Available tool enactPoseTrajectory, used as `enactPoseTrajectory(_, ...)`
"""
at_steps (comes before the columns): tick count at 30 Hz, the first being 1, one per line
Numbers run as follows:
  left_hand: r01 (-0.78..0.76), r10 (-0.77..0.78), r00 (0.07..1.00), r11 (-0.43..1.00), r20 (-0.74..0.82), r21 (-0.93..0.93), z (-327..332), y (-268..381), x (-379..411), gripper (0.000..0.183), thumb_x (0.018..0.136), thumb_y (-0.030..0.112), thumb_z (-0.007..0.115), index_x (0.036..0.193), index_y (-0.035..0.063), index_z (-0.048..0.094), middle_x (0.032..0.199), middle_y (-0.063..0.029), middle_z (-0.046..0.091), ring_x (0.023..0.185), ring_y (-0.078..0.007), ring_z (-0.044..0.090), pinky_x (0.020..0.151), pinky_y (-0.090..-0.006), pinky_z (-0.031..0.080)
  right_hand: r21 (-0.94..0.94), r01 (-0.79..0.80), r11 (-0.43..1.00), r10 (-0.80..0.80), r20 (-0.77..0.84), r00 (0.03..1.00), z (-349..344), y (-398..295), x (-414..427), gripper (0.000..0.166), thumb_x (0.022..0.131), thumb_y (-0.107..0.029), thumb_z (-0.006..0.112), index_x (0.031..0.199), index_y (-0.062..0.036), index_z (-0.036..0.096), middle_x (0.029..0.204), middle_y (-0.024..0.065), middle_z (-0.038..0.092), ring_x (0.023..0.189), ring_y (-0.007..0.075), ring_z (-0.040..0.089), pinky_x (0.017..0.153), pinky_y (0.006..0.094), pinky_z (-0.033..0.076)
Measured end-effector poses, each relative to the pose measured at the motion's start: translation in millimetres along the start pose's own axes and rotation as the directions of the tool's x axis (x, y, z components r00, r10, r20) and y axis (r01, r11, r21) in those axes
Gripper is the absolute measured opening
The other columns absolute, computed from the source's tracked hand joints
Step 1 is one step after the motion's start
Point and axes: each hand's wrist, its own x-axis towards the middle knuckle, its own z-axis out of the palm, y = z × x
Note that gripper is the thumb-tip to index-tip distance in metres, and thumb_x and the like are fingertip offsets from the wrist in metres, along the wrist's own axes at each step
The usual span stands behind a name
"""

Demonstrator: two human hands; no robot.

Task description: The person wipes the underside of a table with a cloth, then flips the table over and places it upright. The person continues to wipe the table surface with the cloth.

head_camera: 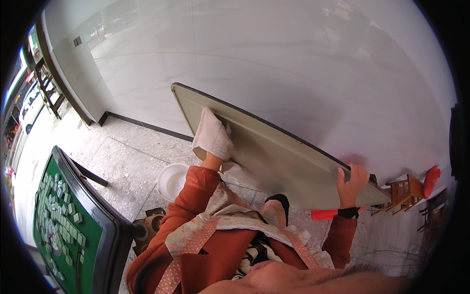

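A large beige panel (271,161) with a raised dark-edged rim leans tilted against the wall in front of me. My left hand (213,160) is at its left part with a white towel cloth (212,132) that covers the fingers. Cloth and panel appear to touch. My right hand (353,182) grips the panel's upper rim near the right end, thumb on the near face and fingers over the edge. On the floor below my left forearm stands a white plastic basin (172,180), partly hidden by my sleeve.
To the left stands a green-topped mahjong table (93,235) with many scattered tiles (68,229). Wooden chairs (407,189) and a red object (432,182) are at the right. A white marbled wall (257,47) rises behind the panel. A doorway opens to a street with a white car (31,106).
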Motion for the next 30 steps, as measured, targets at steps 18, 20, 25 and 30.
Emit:
enactPoseTrajectory(18, 0.168, -0.137, 0.981, 0.954, 0.134, -0.250, -58.1, -39.4, -42.1, 0.054, 0.056, -0.001, 0.070, 0.105, -0.0009, 0.046, 0.091, -0.0128, 0.051, 0.084, -0.0264, 0.053, 0.075, -0.0322, 0.047, -0.038, 0.095, 0.995, -0.059, 0.546, 0.836, -62.7, -86.0, 17.8, 0.058, 0.088, -0.017, 0.061, 0.141, -0.0073, 0.042, 0.127, 0.0173, 0.052, 0.117, 0.0343, 0.051, 0.099, 0.0426, 0.039)
enactPoseTrajectory(20, 0.183, -0.134, 0.976, 0.935, 0.174, -0.304, -58.5, -50.4, -45.1, 0.050, 0.056, -0.003, 0.068, 0.102, -0.0004, 0.047, 0.089, -0.0113, 0.051, 0.081, -0.0247, 0.053, 0.072, -0.0306, 0.046, 0.000, 0.117, 0.993, -0.105, 0.440, 0.892, -55.5, -82.3, 13.5, 0.055, 0.089, -0.019, 0.061, 0.140, -0.0062, 0.045, 0.129, 0.0170, 0.051, 0.118, 0.0332, 0.050, 0.100, 0.0428, 0.038)
enactPoseTrajectory(25, 0.312, 0.169, 0.852, 0.597, 0.496, -0.739, -106.6, -52.4, -19.1, 0.045, 0.059, -0.009, 0.065, 0.100, 0.0012, 0.051, 0.085, -0.0073, 0.053, 0.076, -0.0213, 0.053, 0.066, -0.0275, 0.045, 0.638, 0.251, 0.728, -0.348, 0.028, 0.937, -33.8, -106.2, -4.4, 0.038, 0.081, -0.010, 0.061, 0.117, 0.0030, 0.059, 0.110, 0.0193, 0.061, 0.094, 0.0355, 0.059, 0.081, 0.0425, 0.048)
enactPoseTrajectory(30, 0.338, 0.283, 0.891, 0.104, 0.354, -0.935, -146.1, -53.6, -14.3, 0.049, 0.067, 0.003, 0.076, 0.113, 0.0033, 0.058, 0.099, -0.0075, 0.062, 0.086, -0.0212, 0.059, 0.075, -0.0279, 0.050, 0.924, -0.237, 0.299, -0.420, 0.350, 0.837, 31.5, -211.6, 25.4, 0.040, 0.083, -0.003, 0.059, 0.122, -0.0006, 0.059, 0.116, 0.0166, 0.059, 0.101, 0.0269, 0.061, 0.075, 0.0315, 0.051)
